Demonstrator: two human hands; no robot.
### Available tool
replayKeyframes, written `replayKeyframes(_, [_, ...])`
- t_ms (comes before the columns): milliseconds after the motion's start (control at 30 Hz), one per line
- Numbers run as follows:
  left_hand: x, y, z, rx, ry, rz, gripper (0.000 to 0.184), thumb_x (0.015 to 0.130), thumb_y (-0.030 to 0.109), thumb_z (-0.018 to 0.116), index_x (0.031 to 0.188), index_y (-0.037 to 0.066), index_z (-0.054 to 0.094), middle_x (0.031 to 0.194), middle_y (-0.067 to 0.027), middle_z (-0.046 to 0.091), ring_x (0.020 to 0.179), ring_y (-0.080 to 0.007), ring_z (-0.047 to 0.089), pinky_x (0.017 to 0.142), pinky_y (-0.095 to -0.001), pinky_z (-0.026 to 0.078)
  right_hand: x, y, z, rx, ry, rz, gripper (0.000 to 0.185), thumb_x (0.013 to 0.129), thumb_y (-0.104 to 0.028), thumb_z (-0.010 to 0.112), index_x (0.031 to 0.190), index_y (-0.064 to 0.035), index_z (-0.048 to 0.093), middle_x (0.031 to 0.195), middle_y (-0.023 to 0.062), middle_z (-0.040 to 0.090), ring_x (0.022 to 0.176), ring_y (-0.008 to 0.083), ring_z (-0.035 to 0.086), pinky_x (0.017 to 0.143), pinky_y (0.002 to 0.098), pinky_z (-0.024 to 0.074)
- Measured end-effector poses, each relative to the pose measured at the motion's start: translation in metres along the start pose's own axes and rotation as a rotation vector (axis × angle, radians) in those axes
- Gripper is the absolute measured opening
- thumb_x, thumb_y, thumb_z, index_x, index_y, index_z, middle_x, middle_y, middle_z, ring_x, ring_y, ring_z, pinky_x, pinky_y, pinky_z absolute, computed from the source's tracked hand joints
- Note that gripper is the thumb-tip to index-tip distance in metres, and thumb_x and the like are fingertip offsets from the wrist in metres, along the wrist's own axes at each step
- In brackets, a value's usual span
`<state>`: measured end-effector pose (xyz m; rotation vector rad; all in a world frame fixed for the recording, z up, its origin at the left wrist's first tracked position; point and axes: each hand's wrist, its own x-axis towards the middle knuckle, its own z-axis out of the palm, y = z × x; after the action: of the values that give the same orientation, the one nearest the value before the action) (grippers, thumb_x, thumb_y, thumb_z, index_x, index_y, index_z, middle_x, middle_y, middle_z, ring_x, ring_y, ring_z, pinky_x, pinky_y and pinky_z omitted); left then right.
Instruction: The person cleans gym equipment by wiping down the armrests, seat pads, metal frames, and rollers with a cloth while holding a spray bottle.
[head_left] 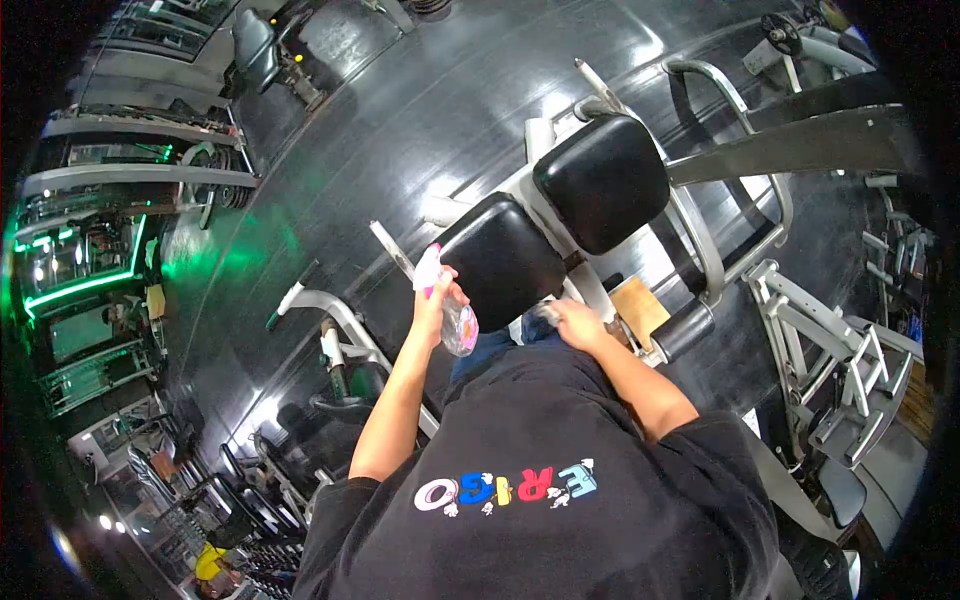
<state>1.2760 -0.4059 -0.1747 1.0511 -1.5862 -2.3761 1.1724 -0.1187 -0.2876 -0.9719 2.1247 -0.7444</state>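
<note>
My left hand (437, 308) is wrapped around a clear spray bottle (459, 328) with a white and pink trigger head and a colourful label. It holds the bottle tilted beside the left edge of a black padded seat (502, 258). Near the seat's front right corner is my right hand (578, 325), fingers closed on what looks like a small greyish cloth (546, 311), blurred and mostly hidden. A second black pad (603, 184) sits beyond the seat on the same light metal frame.
Curved metal bars (700, 235) and a black roller pad (684, 333) stand at the machine's right. Another machine's frame (335, 310) is at left. A plate-loaded frame (840, 350) stands at far right. Dark shiny floor (400, 120) stretches ahead; a person in yellow (210, 562) is at lower left.
</note>
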Motion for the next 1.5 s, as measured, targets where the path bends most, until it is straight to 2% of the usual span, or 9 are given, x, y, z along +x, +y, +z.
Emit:
replayKeyframes(67, [0.005, -0.002, 0.008, 0.034, -0.051, -0.018, 0.036, 0.092, 0.040, 0.060, 0.103, 0.007, 0.053, 0.065, -0.0034, 0.054, 0.065, -0.0180, 0.062, 0.064, -0.0339, 0.051, -0.021, 0.022, -0.015, 0.239, 0.001, 0.489, 0.036, 0.087, -0.017, 0.047, 0.121, -0.0073, 0.055, 0.128, 0.0215, 0.055, 0.115, 0.0402, 0.053, 0.094, 0.0471, 0.0464])
replayKeyframes(133, [0.011, 0.004, 0.021, 0.078, -0.092, -0.047, 0.036, 0.092, 0.040, 0.060, 0.103, 0.007, 0.052, 0.065, -0.0035, 0.055, 0.065, -0.0176, 0.062, 0.064, -0.0337, 0.051, -0.014, 0.100, 0.021, 0.329, 0.309, 0.504, 0.042, 0.089, -0.020, 0.044, 0.126, 0.0004, 0.051, 0.124, 0.0260, 0.056, 0.115, 0.0427, 0.053, 0.096, 0.0468, 0.0450])
replayKeyframes(233, [0.024, 0.012, 0.039, 0.168, -0.246, -0.137, 0.038, 0.091, 0.040, 0.062, 0.105, 0.005, 0.054, 0.067, -0.0041, 0.057, 0.063, -0.0166, 0.061, 0.063, -0.0326, 0.050, -0.003, 0.069, -0.023, 0.484, 0.655, 0.381, 0.047, 0.091, -0.022, 0.046, 0.131, 0.0032, 0.047, 0.118, 0.0286, 0.060, 0.114, 0.0418, 0.057, 0.098, 0.0427, 0.0448])
replayKeyframes(500, [0.052, 0.004, 0.041, 0.343, -0.317, -0.151, 0.035, 0.091, 0.031, 0.064, 0.112, 0.004, 0.057, 0.065, -0.0035, 0.058, 0.058, -0.0155, 0.060, 0.057, -0.0320, 0.051, 0.039, -0.012, -0.056, 0.542, 0.379, 0.585, 0.044, 0.092, -0.034, 0.049, 0.126, -0.0062, 0.058, 0.116, 0.0248, 0.063, 0.111, 0.0383, 0.059, 0.095, 0.0422, 0.0454])
replayKeyframes(833, [0.052, 0.008, 0.042, 0.327, -0.327, -0.155, 0.030, 0.091, 0.031, 0.062, 0.100, 0.002, 0.062, 0.061, -0.0050, 0.059, 0.056, -0.0169, 0.061, 0.060, -0.0317, 0.049, 0.177, -0.093, -0.078, 0.375, 0.589, 0.399, 0.032, 0.089, -0.029, 0.052, 0.115, -0.0134, 0.063, 0.102, 0.0202, 0.067, 0.097, 0.0423, 0.063, 0.086, 0.0504, 0.0482])
replayKeyframes(1000, [0.051, 0.011, 0.044, 0.374, -0.329, -0.182, 0.030, 0.092, 0.031, 0.060, 0.102, 0.002, 0.058, 0.061, -0.0053, 0.057, 0.058, -0.0182, 0.061, 0.059, -0.0324, 0.051, 0.117, -0.055, -0.057, 0.381, 0.679, -0.062, 0.048, 0.076, -0.001, 0.051, 0.124, -0.0058, 0.057, 0.121, 0.0180, 0.058, 0.116, 0.0378, 0.053, 0.101, 0.0433, 0.0409])
replayKeyframes(1200, [0.052, 0.010, 0.044, 0.312, -0.328, -0.198, 0.026, 0.092, 0.028, 0.060, 0.100, 0.003, 0.059, 0.060, -0.0056, 0.056, 0.056, -0.0182, 0.060, 0.059, -0.0329, 0.051, 0.009, 0.120, 0.085, 0.133, 0.228, 0.554, 0.042, 0.086, -0.021, 0.051, 0.122, 0.0001, 0.055, 0.115, 0.0271, 0.060, 0.109, 0.0411, 0.058, 0.093, 0.0462, 0.0464])
replayKeyframes(1233, [0.053, 0.010, 0.043, 0.322, -0.335, -0.202, 0.025, 0.093, 0.028, 0.059, 0.100, 0.004, 0.059, 0.060, -0.0056, 0.056, 0.057, -0.0182, 0.061, 0.059, -0.0331, 0.050, -0.024, 0.077, 0.044, 0.330, 0.135, 0.761, 0.041, 0.088, -0.027, 0.048, 0.121, -0.0041, 0.057, 0.113, 0.0269, 0.062, 0.109, 0.0409, 0.059, 0.092, 0.0461, 0.0466])
replayKeyframes(1500, [0.051, 0.006, 0.042, 0.373, -0.360, -0.224, 0.025, 0.095, 0.028, 0.057, 0.102, 0.005, 0.059, 0.062, -0.0041, 0.057, 0.058, -0.0174, 0.061, 0.059, -0.0318, 0.050, -0.110, 0.073, 0.143, 0.666, 0.499, 0.914, 0.038, 0.093, -0.020, 0.040, 0.124, -0.0070, 0.058, 0.115, 0.0210, 0.064, 0.110, 0.0341, 0.061, 0.094, 0.0405, 0.0465])
